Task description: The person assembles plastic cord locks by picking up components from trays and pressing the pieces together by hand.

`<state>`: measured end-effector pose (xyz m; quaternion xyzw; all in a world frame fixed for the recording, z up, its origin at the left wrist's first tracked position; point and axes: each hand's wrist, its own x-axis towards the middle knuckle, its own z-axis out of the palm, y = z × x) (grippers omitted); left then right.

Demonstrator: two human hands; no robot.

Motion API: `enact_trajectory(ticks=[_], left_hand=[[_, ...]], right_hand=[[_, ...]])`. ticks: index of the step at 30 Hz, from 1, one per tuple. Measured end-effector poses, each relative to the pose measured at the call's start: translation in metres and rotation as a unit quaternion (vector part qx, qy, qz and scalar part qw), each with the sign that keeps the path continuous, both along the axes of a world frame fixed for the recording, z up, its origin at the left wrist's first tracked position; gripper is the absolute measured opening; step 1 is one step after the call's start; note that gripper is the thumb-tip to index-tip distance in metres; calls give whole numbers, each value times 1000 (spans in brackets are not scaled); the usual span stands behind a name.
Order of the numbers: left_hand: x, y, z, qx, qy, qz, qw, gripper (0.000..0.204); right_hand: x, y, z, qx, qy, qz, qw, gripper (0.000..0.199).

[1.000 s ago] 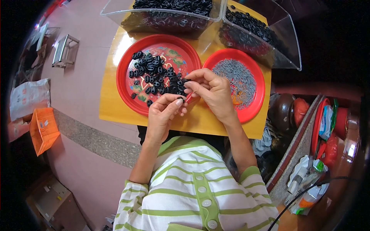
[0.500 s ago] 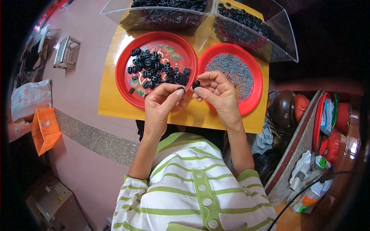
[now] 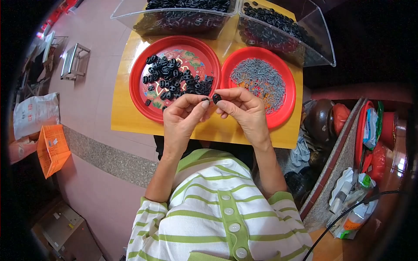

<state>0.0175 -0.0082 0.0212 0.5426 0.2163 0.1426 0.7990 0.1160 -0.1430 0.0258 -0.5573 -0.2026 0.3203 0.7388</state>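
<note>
My left hand [image 3: 183,118] pinches a small black plastic piece [image 3: 205,99] between thumb and forefinger; most of it is covered. In my right hand [image 3: 247,112], thumb and forefinger hold a black oval cord-lock piece [image 3: 216,98], upright and close to the left one. A thin pale bit shows between the two, too small to make out. Both hands hover over the near rims of two red trays. The left tray [image 3: 136,98] bears a heap of black two-holed cord-lock pieces [image 3: 167,74]. Many small grey spring-like pieces [image 3: 257,74] lie in the right tray [image 3: 291,87].
Behind the trays, two clear plastic bins [image 3: 187,19] [image 3: 283,37] full of black pieces stand on the yellow table [image 3: 130,121]. A metal stool [image 3: 75,61] and an orange bag [image 3: 53,150] are on the left floor. At right, a ledge [image 3: 333,161] holds packages and a cable.
My right hand has moved slightly left, bringing its black oval piece closer to the piece in my left hand. The left hand has hardly moved.
</note>
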Motion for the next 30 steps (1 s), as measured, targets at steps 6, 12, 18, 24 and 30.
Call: enact_trajectory(ticks=[6,12,18,24,30], left_hand=[[1,-2,-2,9,-9,6,1000,13],[2,-1,-4,-46,-1,3,999,16],[3,0,-7,-100,-2,-3,995,16],[4,-2,-17,-94,-21,-19,995,15],[9,-5,-8,-134,-22,4,991,12]], right_hand=[[-2,3,-7,-21,-38,-6,999,23],[-3,6,-8,0,-18,-6,1000,22],[-5,7,-11,9,-50,-12,999,22],[-12,10,-17,22,-33,-35,999,20],[-7,10,-5,-90,-276,-63,955,30]])
